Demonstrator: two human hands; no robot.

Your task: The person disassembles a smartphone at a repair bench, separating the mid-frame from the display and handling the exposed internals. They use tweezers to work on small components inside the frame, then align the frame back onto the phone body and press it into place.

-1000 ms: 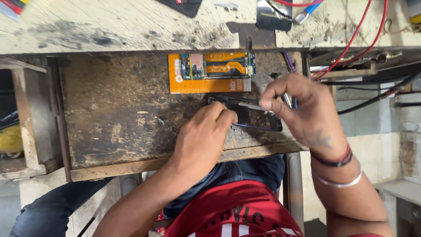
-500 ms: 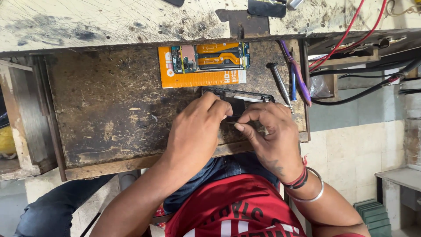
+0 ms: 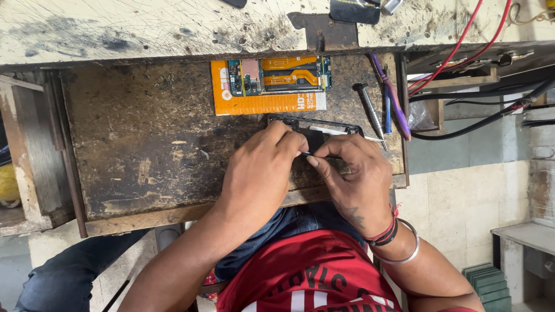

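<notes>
phone frame (image 3: 315, 136) lay on the worn wooden tray (image 3: 144, 156), below the orange packet (image 3: 266, 103). since a moment ago both hands closed in over it: left hand (image 3: 260, 173) pressed it flat, right hand (image 3: 352, 179) pinched thin tweezers (image 3: 315, 154), so fine work on it seemed underway.

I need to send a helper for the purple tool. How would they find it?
Start at the dark worn work board; go to its far right edge. Three slim tools lie there: the purple tool is outermost and longest, beside a blue tool and a grey screwdriver.
</notes>
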